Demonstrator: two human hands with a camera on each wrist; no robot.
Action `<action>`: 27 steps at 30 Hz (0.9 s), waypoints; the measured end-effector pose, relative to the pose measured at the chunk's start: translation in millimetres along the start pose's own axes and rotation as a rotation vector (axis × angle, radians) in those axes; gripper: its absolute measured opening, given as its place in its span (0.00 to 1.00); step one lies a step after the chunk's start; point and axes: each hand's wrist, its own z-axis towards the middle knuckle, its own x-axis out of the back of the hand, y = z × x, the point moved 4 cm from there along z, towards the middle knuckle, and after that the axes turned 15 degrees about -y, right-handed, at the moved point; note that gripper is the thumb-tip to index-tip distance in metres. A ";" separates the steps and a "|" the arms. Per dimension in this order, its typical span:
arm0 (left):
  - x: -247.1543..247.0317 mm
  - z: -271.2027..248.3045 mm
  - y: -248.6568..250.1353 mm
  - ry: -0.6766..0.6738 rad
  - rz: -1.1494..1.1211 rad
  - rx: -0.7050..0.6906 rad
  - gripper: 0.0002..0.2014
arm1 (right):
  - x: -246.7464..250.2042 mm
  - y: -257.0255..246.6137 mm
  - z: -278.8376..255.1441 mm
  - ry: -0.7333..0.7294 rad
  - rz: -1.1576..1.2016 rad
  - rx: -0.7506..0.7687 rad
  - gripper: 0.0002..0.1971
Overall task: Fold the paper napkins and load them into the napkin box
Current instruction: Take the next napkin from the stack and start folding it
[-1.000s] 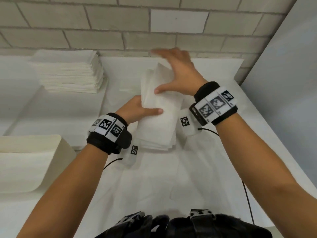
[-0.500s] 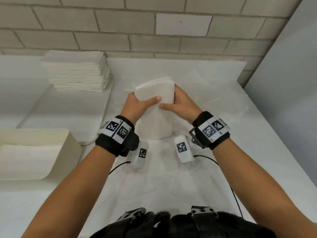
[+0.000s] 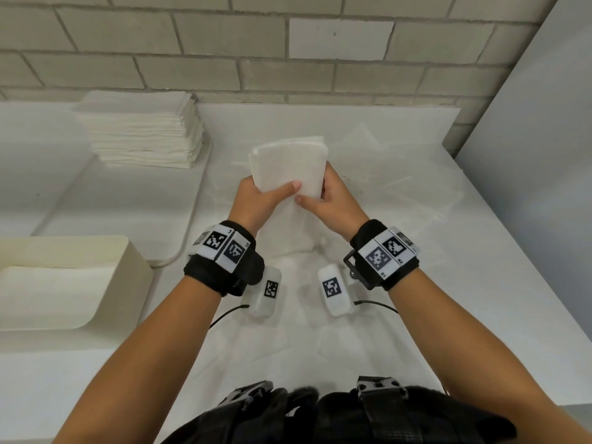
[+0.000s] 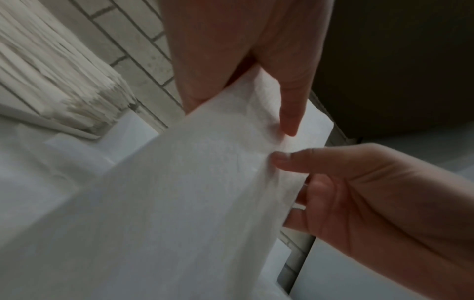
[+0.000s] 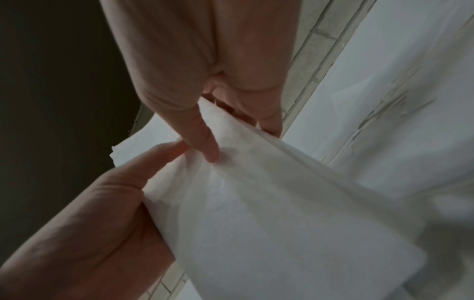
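I hold a bundle of folded white napkins (image 3: pixel 290 165) upright over the middle of the table. My left hand (image 3: pixel 259 200) grips its left edge, thumb across the front. My right hand (image 3: pixel 326 200) grips the right edge, thumb on the front too. In the left wrist view the napkins (image 4: pixel 179 192) run between my left thumb and fingers, with the right hand (image 4: pixel 359 182) opposite. In the right wrist view the napkins (image 5: pixel 269 203) fill the centre, pinched by both hands. The cream napkin box (image 3: pixel 134 267) stands open at the left, with white paper inside.
A tall stack of unfolded white napkins (image 3: pixel 144 129) sits on a white tray (image 3: pixel 179 248) at the back left. A brick wall (image 3: pixel 288 52) runs behind the table, and a grey panel (image 3: pixel 528 155) closes the right side. A crinkled plastic sheet (image 3: pixel 384 193) covers the table.
The napkin bundle lay flat under my hands a second ago. Both hands have since lifted it upright and now hold it by its two side edges, squared up.
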 end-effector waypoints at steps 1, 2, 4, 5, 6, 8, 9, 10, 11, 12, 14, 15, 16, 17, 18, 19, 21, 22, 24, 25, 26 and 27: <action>0.7 1.0 1.5 -0.002 0.003 -0.004 0.16 | 0.7 -0.3 0.3 0.012 0.020 0.007 0.28; 0.6 1.8 1.3 -0.011 0.012 0.004 0.16 | 0.3 1.6 0.5 0.015 0.026 0.001 0.28; -1.2 1.0 -4.8 -0.043 0.054 0.047 0.17 | -4.2 10.3 -0.4 -0.006 -0.012 -0.041 0.30; -1.8 -0.1 -8.9 -0.053 0.076 0.067 0.16 | -6.4 15.5 -1.3 -0.019 -0.035 -0.064 0.30; -1.5 -0.9 -12.0 -0.053 0.087 0.075 0.16 | -6.9 19.4 -2.4 -0.025 -0.047 -0.079 0.30; 0.4 -0.9 -12.0 -0.036 0.064 0.058 0.14 | -4.4 20.9 -3.5 -0.024 -0.033 -0.074 0.29; 1.1 0.3 -10.6 -0.033 0.048 0.047 0.13 | -2.2 19.8 -2.9 -0.019 -0.017 -0.066 0.28; 1.7 1.6 -10.0 -0.035 0.041 0.043 0.13 | -0.4 19.2 -1.9 -0.016 -0.003 -0.065 0.28; 1.2 2.6 -10.7 -0.043 0.041 0.046 0.14 | 0.2 20.4 -0.6 -0.022 0.003 -0.077 0.28; 0.3 2.9 -12.8 -0.052 0.041 0.056 0.15 | -0.7 23.3 0.3 -0.040 0.006 -0.101 0.30; 0.4 2.9 -19.0 -0.042 0.019 0.083 0.16 | -4.5 33.2 0.9 -0.090 -0.012 -0.179 0.32; 1.6 2.6 -20.0 -0.022 -0.014 0.088 0.16 | -5.1 38.2 -0.1 -0.105 -0.030 -0.215 0.32; 4.1 2.6 -18.8 0.002 -0.064 0.083 0.16 | -4.4 41.7 -1.5 -0.114 -0.045 -0.244 0.31; 7.3 3.2 -16.1 0.025 -0.125 0.069 0.16 | -3.2 43.8 -2.8 -0.123 -0.050 -0.261 0.29; 10.4 4.0 -11.9 0.039 -0.181 0.051 0.15 | -1.9 44.4 -4.1 -0.131 -0.039 -0.272 0.27; 13.0 5.1 -7.7 0.044 -0.231 0.030 0.15 | -0.4 44.3 -5.6 -0.133 -0.009 -0.281 0.25; 14.9 6.4 -0.5 0.035 -0.317 -0.015 0.13 | 3.5 43.4 -8.8 -0.108 0.109 -0.283 0.20; 15.4 6.4 1.3 0.038 -0.354 -0.036 0.13 | 6.6 43.5 -9.9 -0.083 0.174 -0.278 0.19; 20.7 4.9 3.5 0.096 -0.405 -0.069 0.14 | 13.6 43.8 -11.7 -0.027 0.282 -0.259 0.18; 26.4 3.5 3.6 0.140 -0.422 -0.086 0.16 | 17.6 43.2 -12.7 -0.005 0.316 -0.244 0.18; 33.9 2.3 4.3 0.179 -0.429 -0.105 0.18 | 22.1 42.3 -13.7 0.012 0.337 -0.228 0.18; 41.4 1.3 4.7 0.203 -0.421 -0.125 0.20 | 27.0 41.4 -14.7 0.028 0.349 -0.213 0.18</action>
